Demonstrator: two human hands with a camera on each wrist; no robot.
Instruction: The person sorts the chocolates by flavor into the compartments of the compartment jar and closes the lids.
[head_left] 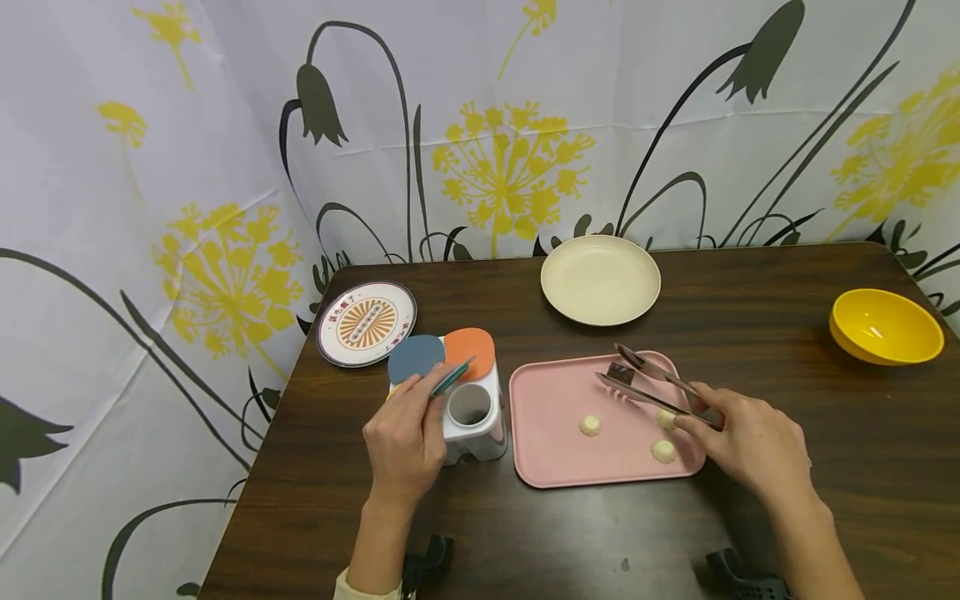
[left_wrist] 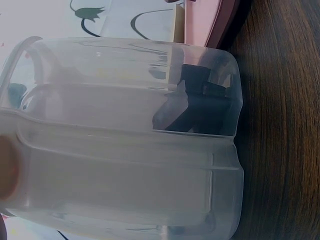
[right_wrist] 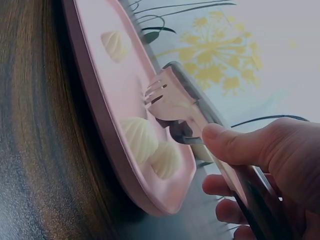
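Dark wood-grain tabletop stands before a curtain printed with yellow and black flowers. On it the right hand has its fingers closed around metal tongs, whose tips are apart above a pink tray holding three pale dumplings. The left hand pinches a teal lid of the white compartment container, just left of the tray. A cream plate, a patterned plate and a yellow bowl sit farther off.
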